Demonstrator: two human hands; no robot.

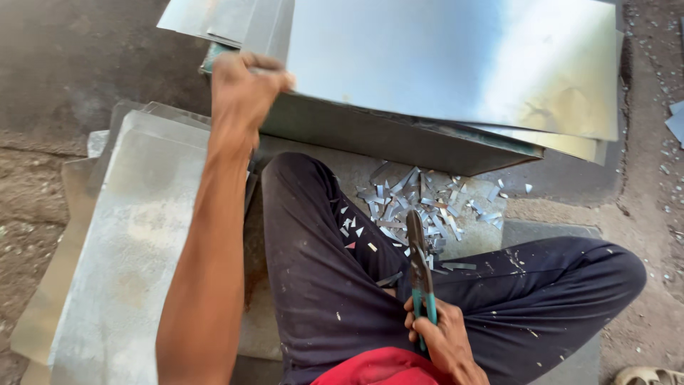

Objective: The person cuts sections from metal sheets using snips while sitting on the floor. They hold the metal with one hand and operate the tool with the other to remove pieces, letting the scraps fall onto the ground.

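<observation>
My left hand (242,89) reaches forward and grips the near left corner of a large shiny metal sheet (456,57) that lies on top of a stack. My right hand (442,339) rests on my lap, closed around the green handles of tin snips (419,264), whose dark blades point away from me. I sit cross-legged in dark trousers (320,278). Several small metal offcuts (420,203) lie scattered on the ground between my legs and the stack.
A dull grey metal sheet (128,242) lies on a pile to my left. More sheets (214,18) stick out at the back left. Bare dirt ground (64,64) surrounds everything. A sandal (645,374) shows at the bottom right.
</observation>
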